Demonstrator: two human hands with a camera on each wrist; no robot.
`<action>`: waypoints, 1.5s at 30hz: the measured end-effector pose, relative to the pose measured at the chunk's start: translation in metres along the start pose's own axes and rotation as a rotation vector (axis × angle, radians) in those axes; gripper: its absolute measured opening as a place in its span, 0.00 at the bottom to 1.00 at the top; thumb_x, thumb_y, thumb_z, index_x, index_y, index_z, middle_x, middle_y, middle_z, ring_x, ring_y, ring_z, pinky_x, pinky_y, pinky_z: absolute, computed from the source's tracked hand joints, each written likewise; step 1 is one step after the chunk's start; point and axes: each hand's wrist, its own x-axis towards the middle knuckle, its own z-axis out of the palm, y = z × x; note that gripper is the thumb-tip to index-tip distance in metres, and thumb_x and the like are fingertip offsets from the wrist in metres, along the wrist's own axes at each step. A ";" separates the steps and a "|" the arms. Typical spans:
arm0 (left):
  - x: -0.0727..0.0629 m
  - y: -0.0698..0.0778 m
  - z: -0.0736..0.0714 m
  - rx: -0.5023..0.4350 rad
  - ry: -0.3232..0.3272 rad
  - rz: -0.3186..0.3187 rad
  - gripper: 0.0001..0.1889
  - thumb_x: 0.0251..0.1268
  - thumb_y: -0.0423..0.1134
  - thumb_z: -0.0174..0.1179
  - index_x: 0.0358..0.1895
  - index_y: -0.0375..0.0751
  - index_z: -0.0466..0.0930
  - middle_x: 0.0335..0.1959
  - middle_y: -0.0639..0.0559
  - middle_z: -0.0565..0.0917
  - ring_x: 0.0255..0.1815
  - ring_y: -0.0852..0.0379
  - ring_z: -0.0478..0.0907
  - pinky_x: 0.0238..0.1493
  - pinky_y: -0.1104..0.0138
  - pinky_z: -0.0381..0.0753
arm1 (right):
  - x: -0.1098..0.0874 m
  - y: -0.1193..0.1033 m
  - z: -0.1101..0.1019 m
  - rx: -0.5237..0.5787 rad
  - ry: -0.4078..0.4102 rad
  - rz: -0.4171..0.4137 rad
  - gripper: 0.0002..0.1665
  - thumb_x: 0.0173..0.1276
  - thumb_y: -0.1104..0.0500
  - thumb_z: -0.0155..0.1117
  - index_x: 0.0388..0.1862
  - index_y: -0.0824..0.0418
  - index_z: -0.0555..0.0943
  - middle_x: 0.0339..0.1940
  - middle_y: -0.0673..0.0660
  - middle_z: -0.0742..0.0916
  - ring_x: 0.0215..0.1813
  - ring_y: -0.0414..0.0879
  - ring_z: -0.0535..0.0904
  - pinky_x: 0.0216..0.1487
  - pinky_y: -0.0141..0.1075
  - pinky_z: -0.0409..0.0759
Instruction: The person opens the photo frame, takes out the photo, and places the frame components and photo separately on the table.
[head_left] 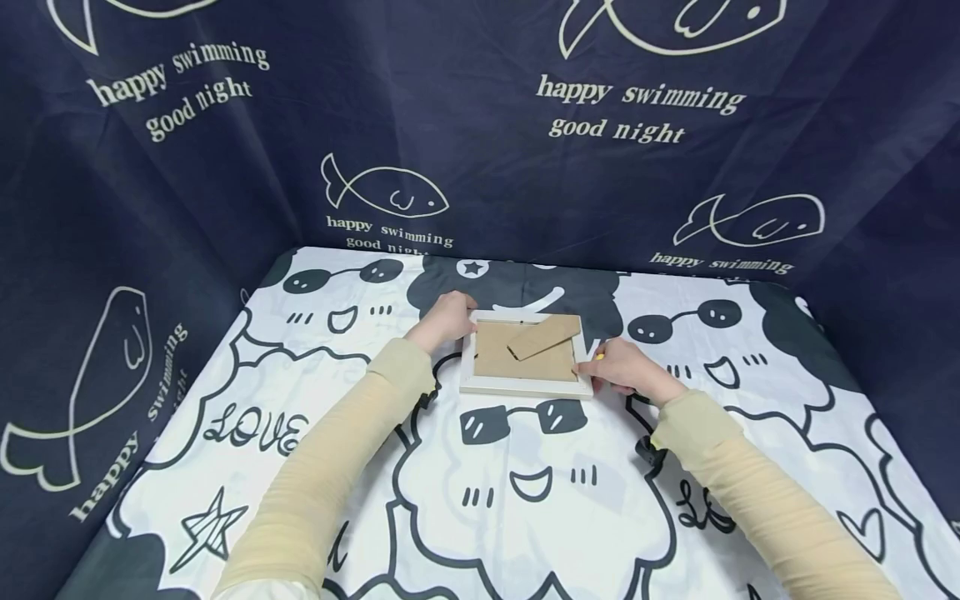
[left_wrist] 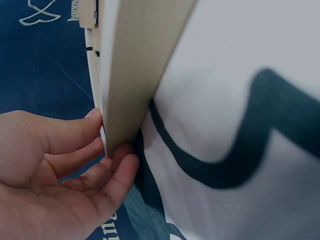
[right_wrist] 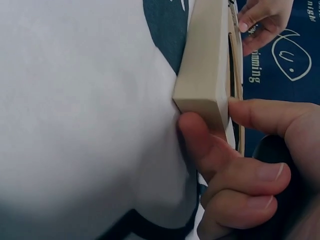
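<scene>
A white picture frame (head_left: 525,388) lies face down on the patterned cloth, its brown backing board (head_left: 498,346) facing up. On the board a brown stand flap (head_left: 547,335) lies at a slant, reaching over the upper right corner. My left hand (head_left: 447,318) grips the frame's left side near the far corner; in the left wrist view its thumb and fingertips (left_wrist: 125,170) pinch the edge. At the right side, near the close corner, my right hand (head_left: 626,367) pinches the frame between thumb and finger. A small yellow bit (head_left: 600,357) shows by that hand, and a dark rounded thing (right_wrist: 270,147) sits partly hidden in its palm.
A white cloth (head_left: 525,533) with black cartoon drawings covers the table. Dark blue curtains (head_left: 495,183) printed with fish and lettering hang behind it and at both sides.
</scene>
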 end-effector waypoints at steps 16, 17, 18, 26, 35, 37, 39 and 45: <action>-0.036 -0.011 0.002 -0.046 0.022 0.004 0.32 0.66 0.41 0.55 0.66 0.23 0.59 0.33 0.40 0.83 0.35 0.49 0.81 0.40 0.62 0.80 | 0.014 -0.002 -0.028 -0.015 0.045 -0.012 0.27 0.66 0.44 0.57 0.48 0.67 0.75 0.31 0.55 0.88 0.10 0.37 0.64 0.15 0.31 0.66; -0.039 -0.011 0.001 -0.050 0.023 0.015 0.32 0.66 0.41 0.55 0.66 0.23 0.59 0.25 0.44 0.81 0.27 0.53 0.78 0.33 0.64 0.78 | 0.016 -0.002 -0.030 -0.007 0.048 -0.012 0.27 0.66 0.44 0.56 0.49 0.67 0.74 0.32 0.56 0.88 0.10 0.37 0.64 0.15 0.30 0.66; -0.042 -0.012 0.001 -0.060 0.021 0.021 0.32 0.66 0.41 0.55 0.66 0.22 0.59 0.18 0.48 0.77 0.19 0.56 0.73 0.26 0.66 0.74 | 0.017 -0.002 -0.031 0.005 0.049 -0.012 0.27 0.67 0.45 0.56 0.50 0.67 0.74 0.33 0.56 0.88 0.10 0.37 0.64 0.16 0.30 0.65; -0.069 -0.018 0.003 -0.049 -0.011 0.088 0.28 0.63 0.46 0.59 0.55 0.22 0.71 0.14 0.56 0.67 0.13 0.62 0.62 0.17 0.71 0.62 | 0.029 0.000 -0.039 0.111 0.066 -0.013 0.29 0.68 0.46 0.55 0.57 0.67 0.71 0.37 0.61 0.87 0.11 0.36 0.63 0.16 0.30 0.66; -0.085 -0.016 0.016 0.063 -0.034 0.084 0.33 0.53 0.56 0.66 0.48 0.26 0.76 0.36 0.40 0.83 0.33 0.51 0.77 0.38 0.60 0.79 | 0.045 0.005 -0.042 0.144 0.061 -0.040 0.28 0.69 0.47 0.54 0.58 0.67 0.72 0.33 0.59 0.86 0.11 0.37 0.63 0.17 0.31 0.65; -0.087 -0.014 0.019 0.095 -0.033 0.076 0.34 0.53 0.57 0.66 0.49 0.26 0.76 0.40 0.38 0.83 0.37 0.49 0.79 0.43 0.59 0.79 | 0.051 0.006 -0.042 0.152 0.055 -0.032 0.28 0.69 0.46 0.54 0.58 0.66 0.72 0.33 0.58 0.86 0.11 0.37 0.63 0.17 0.31 0.65; -0.089 -0.011 0.022 0.115 -0.030 0.067 0.36 0.52 0.56 0.67 0.51 0.24 0.74 0.42 0.36 0.82 0.38 0.48 0.79 0.45 0.58 0.79 | 0.056 0.007 -0.042 0.165 0.049 -0.025 0.29 0.69 0.45 0.55 0.59 0.65 0.72 0.32 0.58 0.86 0.11 0.38 0.63 0.17 0.31 0.65; -0.091 -0.004 0.031 0.113 -0.011 0.073 0.32 0.51 0.52 0.69 0.48 0.25 0.76 0.38 0.39 0.82 0.33 0.51 0.77 0.39 0.61 0.80 | 0.063 0.010 -0.038 0.205 0.031 -0.038 0.28 0.69 0.46 0.56 0.58 0.65 0.73 0.32 0.59 0.85 0.12 0.39 0.63 0.17 0.32 0.66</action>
